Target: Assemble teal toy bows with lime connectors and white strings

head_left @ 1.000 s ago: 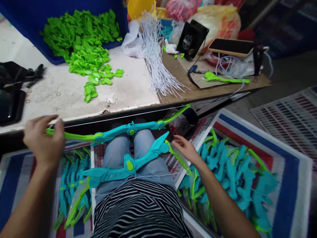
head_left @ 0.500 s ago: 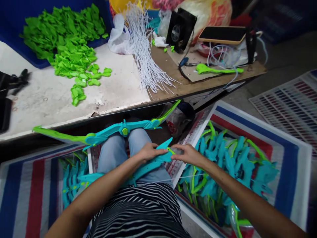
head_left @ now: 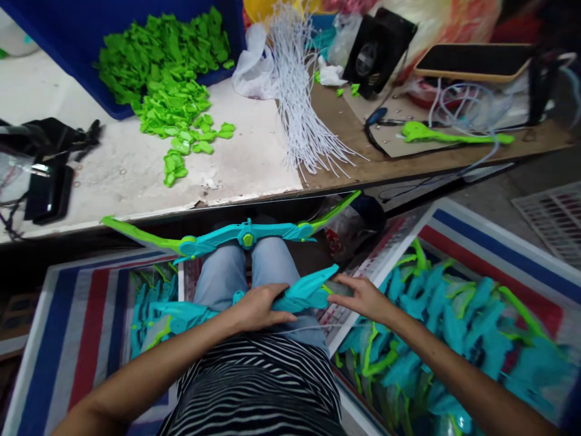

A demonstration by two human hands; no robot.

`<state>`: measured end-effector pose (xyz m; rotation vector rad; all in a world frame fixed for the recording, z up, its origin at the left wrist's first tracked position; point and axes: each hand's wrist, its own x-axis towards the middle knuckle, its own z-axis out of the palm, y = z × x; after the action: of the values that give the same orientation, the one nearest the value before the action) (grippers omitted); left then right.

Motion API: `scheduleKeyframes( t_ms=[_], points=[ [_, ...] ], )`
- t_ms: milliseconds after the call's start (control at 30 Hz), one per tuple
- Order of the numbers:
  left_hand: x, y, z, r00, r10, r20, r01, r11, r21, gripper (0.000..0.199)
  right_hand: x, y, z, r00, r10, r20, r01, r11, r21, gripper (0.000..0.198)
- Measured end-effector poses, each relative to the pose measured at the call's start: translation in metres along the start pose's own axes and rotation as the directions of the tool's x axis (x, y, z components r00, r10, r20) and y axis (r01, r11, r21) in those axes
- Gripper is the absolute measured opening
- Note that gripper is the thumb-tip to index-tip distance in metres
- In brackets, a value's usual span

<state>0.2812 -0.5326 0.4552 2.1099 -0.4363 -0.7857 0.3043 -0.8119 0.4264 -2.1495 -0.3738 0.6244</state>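
A teal toy bow with green limbs lies across my lap. My left hand is wrapped over its middle, thumb apart on the near side. At its right end, my right hand pinches the limb, which is partly hidden by the fingers. A thin pale string runs along the near side of this bow. Beyond it, a second teal and green toy bow rests across my knees, its limbs spread out and its string along the table edge.
Right of my legs, a lined crate holds many similar bows; another lined crate is at left. On the table are green plastic pieces, a bundle of white strings, a small fan and a phone.
My left hand has slid left along the held bow, toward its middle. My right hand stays at the right end. The whole view has shifted, so the table things appear farther right.
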Motion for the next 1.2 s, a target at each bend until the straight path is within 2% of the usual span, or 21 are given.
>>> scheduleKeyframes(
  t_ms=[33, 67, 133, 167, 200, 233, 300, 367, 400, 533, 633, 733, 833, 900, 967, 1033, 1100, 1200],
  points=[
    [-0.007, -0.004, -0.011, 0.995, 0.025, -0.097, -0.016, 0.995, 0.095, 0.052, -0.001, 0.001, -0.001, 0.998, 0.025, 0.049, -0.024, 1.0, -0.013, 0.043],
    [-0.012, -0.009, -0.025, 0.972, 0.053, -0.231, -0.006, 0.98, 0.2, 0.048, 0.0, 0.002, -0.003, 0.993, 0.043, 0.106, -0.039, 0.999, -0.037, 0.043],
    [-0.013, -0.021, -0.056, 0.869, 0.099, -0.484, 0.105, 0.92, 0.377, 0.048, 0.005, 0.0, -0.012, 0.975, 0.058, 0.214, -0.036, 0.994, -0.106, 0.041],
    [-0.01, -0.028, -0.072, 0.824, 0.098, -0.559, 0.188, 0.882, 0.432, 0.049, 0.009, -0.003, -0.018, 0.966, 0.058, 0.252, -0.021, 0.989, -0.148, 0.04],
    [-0.007, -0.035, -0.085, 0.804, 0.075, -0.59, 0.264, 0.844, 0.467, 0.05, 0.014, -0.008, -0.024, 0.963, 0.054, 0.264, -0.002, 0.981, -0.192, 0.04],
    [-0.003, -0.041, -0.096, 0.804, 0.043, -0.593, 0.318, 0.812, 0.49, 0.048, 0.019, -0.015, -0.03, 0.967, 0.041, 0.25, 0.019, 0.973, -0.232, 0.041],
    [0.0, -0.053, -0.108, 0.849, 0.0, -0.528, 0.331, 0.78, 0.531, 0.038, 0.03, -0.032, -0.04, 0.985, -0.023, 0.171, 0.072, 0.956, -0.285, 0.04],
    [-0.001, -0.063, -0.105, 0.886, 0.039, -0.462, 0.264, 0.775, 0.574, 0.025, 0.038, -0.051, -0.046, 0.988, -0.128, 0.085, 0.148, 0.942, -0.301, 0.036],
    [-0.004, -0.068, -0.1, 0.89, 0.084, -0.448, 0.227, 0.771, 0.595, 0.022, 0.042, -0.061, -0.047, 0.981, -0.187, 0.058, 0.196, 0.933, -0.302, 0.034],
    [-0.015, -0.088, -0.079, 0.863, 0.208, -0.461, 0.165, 0.745, 0.646, 0.032, 0.063, -0.1, -0.039, 0.912, -0.41, -0.024, 0.382, 0.869, -0.314, 0.029],
    [-0.025, -0.1, -0.078, 0.894, 0.239, -0.38, 0.087, 0.738, 0.669, 0.042, 0.104, -0.129, -0.03, 0.851, -0.514, -0.107, 0.439, 0.809, -0.39, 0.027],
    [-0.036, -0.109, -0.085, 0.912, 0.259, -0.319, 0.041, 0.716, 0.697, 0.05, 0.162, -0.151, -0.032, 0.802, -0.537, -0.261, 0.326, 0.76, -0.562, 0.025],
    [-0.049, -0.116, -0.087, 0.905, 0.223, -0.363, 0.109, 0.703, 0.703, 0.055, 0.208, -0.156, -0.053, 0.747, -0.468, -0.471, 0.08, 0.767, -0.636, 0.025],
    [-0.061, -0.117, -0.085, 0.912, 0.184, -0.366, 0.123, 0.731, 0.672, 0.059, 0.223, -0.148, -0.072, 0.725, -0.388, -0.569, -0.063, 0.785, -0.616, 0.022],
    [-0.076, -0.114, -0.084, 0.945, 0.155, -0.289, 0.054, 0.795, 0.604, 0.068, 0.227, -0.138, -0.088, 0.714, -0.326, -0.619, -0.156, 0.788, -0.596, 0.018],
    [-0.091, -0.106, -0.088, 0.976, 0.125, -0.18, -0.026, 0.881, 0.472, 0.077, 0.227, -0.132, -0.097, 0.716, -0.308, -0.626, -0.196, 0.772, -0.604, 0.016],
    [-0.105, -0.096, -0.097, 0.994, 0.083, -0.067, -0.062, 0.959, 0.275, 0.076, 0.229, -0.131, -0.101, 0.734, -0.305, -0.607, -0.202, 0.755, -0.624, 0.017],
    [-0.111, -0.082, -0.107, 0.998, -0.013, 0.059, 0.013, 1.0, 0.002, 0.059, 0.233, -0.139, -0.098, 0.799, -0.263, -0.54, -0.217, 0.711, -0.669, 0.03]
  ],
)
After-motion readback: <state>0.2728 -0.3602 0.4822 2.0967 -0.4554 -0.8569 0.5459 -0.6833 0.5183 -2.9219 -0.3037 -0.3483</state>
